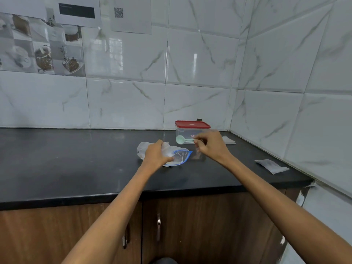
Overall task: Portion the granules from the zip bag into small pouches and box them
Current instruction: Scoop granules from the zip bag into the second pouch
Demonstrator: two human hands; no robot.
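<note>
Red lid (192,124), pale green scoop (180,140), blue-edged zip bag (181,156), black counter (76,159), seemingly grey-veined white tiles (200,60)

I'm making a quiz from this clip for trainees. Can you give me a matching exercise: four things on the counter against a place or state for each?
Things:
1. scoop
2. zip bag
3. box
4. pouch

Places or states:
A. lies alone near the right wall
B. pinched by the right hand
C. lid on, by the back wall
D. held open by the left hand

Pairs: 1-B, 2-D, 3-C, 4-A

Black counter (76,159), zip bag (179,156), box (190,130), perhaps pouches (271,165)
</note>
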